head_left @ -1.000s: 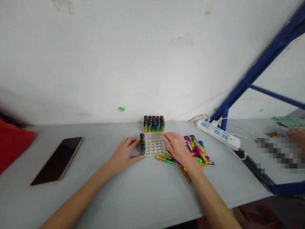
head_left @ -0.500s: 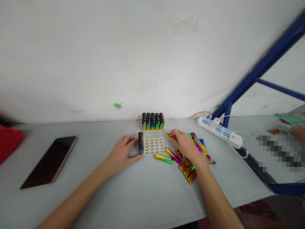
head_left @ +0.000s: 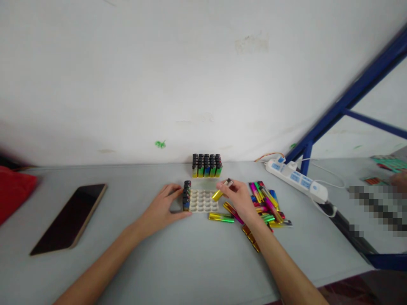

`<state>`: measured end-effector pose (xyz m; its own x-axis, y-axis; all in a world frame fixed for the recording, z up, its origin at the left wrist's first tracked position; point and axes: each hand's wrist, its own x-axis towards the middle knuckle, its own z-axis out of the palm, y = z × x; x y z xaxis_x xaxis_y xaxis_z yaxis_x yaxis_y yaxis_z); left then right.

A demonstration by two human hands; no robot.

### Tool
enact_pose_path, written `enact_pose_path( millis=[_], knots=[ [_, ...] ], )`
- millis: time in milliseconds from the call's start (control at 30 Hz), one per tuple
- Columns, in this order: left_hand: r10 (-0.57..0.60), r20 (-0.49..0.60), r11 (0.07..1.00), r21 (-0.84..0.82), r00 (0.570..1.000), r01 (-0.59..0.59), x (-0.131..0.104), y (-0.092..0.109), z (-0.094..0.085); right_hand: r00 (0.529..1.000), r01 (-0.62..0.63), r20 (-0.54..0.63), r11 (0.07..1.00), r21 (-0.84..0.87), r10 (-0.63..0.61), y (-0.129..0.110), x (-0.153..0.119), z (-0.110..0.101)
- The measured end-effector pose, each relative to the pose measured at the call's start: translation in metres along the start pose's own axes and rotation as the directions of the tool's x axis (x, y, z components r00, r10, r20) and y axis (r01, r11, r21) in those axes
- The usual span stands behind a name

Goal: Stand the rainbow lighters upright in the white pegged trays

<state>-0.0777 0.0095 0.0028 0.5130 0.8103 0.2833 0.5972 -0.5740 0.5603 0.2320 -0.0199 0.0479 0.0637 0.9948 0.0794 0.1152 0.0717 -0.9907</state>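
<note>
My left hand (head_left: 163, 204) is curved around the left end of a white tray (head_left: 205, 206) with rows of round pockets. Its thumb touches the front corner, and the index finger is at the back. One row of dark-topped lighters (head_left: 186, 197) stands upright in the tray's leftmost column. Over the tray's right side, my right hand (head_left: 238, 195) pinches a yellow lighter (head_left: 218, 194), tilted with its metal top up toward the fingers. Nearest to that hand on the table lie a yellow-green lighter (head_left: 221, 217) and a yellow-purple one (head_left: 233, 212).
Behind the tray, a block of upright lighters (head_left: 207, 166) stands by the wall. Loose shiny lighters (head_left: 270, 203) are heaped at right, with a gold-coloured group (head_left: 251, 239) nearer. Further right are a power strip (head_left: 295, 178) and blue frame (head_left: 330, 118). A phone (head_left: 70, 218) lies left.
My right hand has moved slightly left from the loose lighters to the tray, bringing the yellow lighter and tilting it. My left hand stays at the tray's left end.
</note>
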Motion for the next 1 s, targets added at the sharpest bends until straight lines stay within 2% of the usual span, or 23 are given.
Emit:
enact_pose_path(
  millis=[167, 267, 367, 467, 533, 800, 1000],
  knots=[
    [0.006, 0.014, 1.0, -0.021, 1.0, -0.006, -0.001, -0.002, -0.007, 0.991, -0.051, 0.132, 0.984, 0.17, 0.029, -0.006, -0.004, 0.01],
    [0.018, 0.011, 1.0, -0.009, 1.0, -0.018, -0.001, -0.001, -0.007, 0.98, -0.133, 0.171, 0.97, 0.204, 0.098, -0.004, -0.005, 0.015],
    [0.03, 0.01, 1.0, 0.005, 0.999, -0.03, -0.002, 0.0, -0.007, 0.988, -0.131, 0.097, 0.989, 0.072, 0.123, 0.0, -0.007, 0.016],
    [0.037, 0.01, 0.999, 0.017, 0.999, -0.037, -0.002, -0.001, -0.008, 1.0, 0.018, 0.004, 0.988, -0.156, -0.018, 0.002, -0.009, 0.015],
    [0.038, 0.006, 0.999, 0.025, 0.999, -0.038, -0.002, -0.002, -0.008, 0.996, 0.082, -0.013, 0.965, -0.248, -0.088, 0.001, -0.009, 0.014],
    [0.04, -0.016, 0.999, 0.008, 0.999, -0.04, -0.002, -0.008, -0.003, 0.994, 0.113, 0.03, 0.939, -0.325, -0.11, -0.001, -0.01, 0.017],
    [0.036, 0.003, 0.999, 0.003, 0.999, -0.036, -0.002, 0.002, -0.006, 0.984, 0.177, 0.062, 0.924, -0.341, -0.165, -0.003, -0.011, 0.025]
  ],
)
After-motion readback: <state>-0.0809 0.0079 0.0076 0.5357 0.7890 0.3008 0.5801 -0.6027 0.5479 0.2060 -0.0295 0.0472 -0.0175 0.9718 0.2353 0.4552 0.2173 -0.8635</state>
